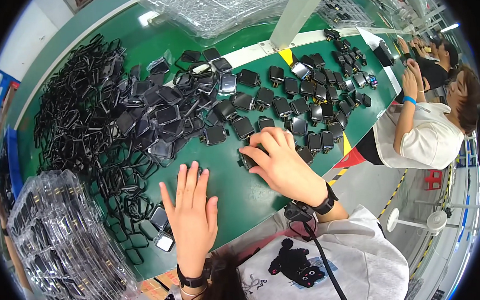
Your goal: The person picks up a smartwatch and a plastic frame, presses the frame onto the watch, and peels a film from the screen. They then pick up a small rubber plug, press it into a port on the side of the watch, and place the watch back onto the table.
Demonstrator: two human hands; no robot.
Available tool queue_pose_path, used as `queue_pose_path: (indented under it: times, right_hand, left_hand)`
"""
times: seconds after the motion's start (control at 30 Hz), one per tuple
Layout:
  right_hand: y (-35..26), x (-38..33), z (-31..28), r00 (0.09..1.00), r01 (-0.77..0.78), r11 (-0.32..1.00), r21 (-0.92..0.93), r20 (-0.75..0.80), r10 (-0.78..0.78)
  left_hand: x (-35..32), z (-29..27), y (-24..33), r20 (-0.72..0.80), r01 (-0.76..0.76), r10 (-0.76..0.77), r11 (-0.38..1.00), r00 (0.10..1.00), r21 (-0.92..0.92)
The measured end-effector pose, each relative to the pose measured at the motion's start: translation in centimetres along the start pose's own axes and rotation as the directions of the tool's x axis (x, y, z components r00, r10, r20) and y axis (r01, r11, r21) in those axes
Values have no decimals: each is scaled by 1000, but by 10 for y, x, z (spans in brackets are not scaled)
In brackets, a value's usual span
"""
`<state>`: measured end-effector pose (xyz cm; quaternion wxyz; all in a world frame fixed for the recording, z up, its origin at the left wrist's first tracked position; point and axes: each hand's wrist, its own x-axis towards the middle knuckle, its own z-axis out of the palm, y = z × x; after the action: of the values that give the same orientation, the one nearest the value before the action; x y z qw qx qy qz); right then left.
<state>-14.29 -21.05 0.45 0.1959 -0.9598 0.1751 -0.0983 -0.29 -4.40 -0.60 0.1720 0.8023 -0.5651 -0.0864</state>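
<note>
My left hand [191, 220] lies on the green tabletop with its fingers stretched out and holds nothing. Close beside it are small square pieces with glossy faces [164, 241]. To the right, my right hand [282, 162] has its fingers curled around a small dark square watch-like unit [247, 161], mostly hidden under the fingers. Just beyond that hand, more black watch-like units [243, 127] lie spread in loose rows. A heap of dark square covers [166, 113] sits at the middle left, beside a large tangle of thin black frames [77, 99].
Stacked clear plastic trays [65, 240] stand at the near left. More clear trays [216, 10] lie at the back, behind a metal post [300, 13]. Co-workers [423, 124] work along the table to the right. A white fan [435, 221] stands beyond the near edge.
</note>
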Motion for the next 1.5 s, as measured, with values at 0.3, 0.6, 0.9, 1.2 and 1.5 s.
queue_pose_path:
  times: [0.3, 0.6, 0.9, 1.2, 1.5]
  right_hand:
    - [-26, 52, -15, 972, 233, 868, 439, -75, -223]
    - [26, 117, -5, 981, 177, 981, -82, -59, -182]
    - [-46, 65, -14, 927, 365, 854, 371, -67, -368]
    - [-39, 62, 4, 945, 313, 738, 598, -116, -307]
    - [-41, 74, 3, 962, -27, 505, 863, 160, -222]
  left_hand:
    - [0, -4, 3, 137, 74, -276, -226, 951, -971]
    - [5, -6, -12, -3, -113, -389, -260, 921, -959]
    - [8, 0, -1, -52, -210, -433, -325, 900, -922]
    - [-9, 1, -8, -61, -120, -401, -124, 914, -985]
    - [-20, 3, -25, -48, -61, -301, -33, 952, -998]
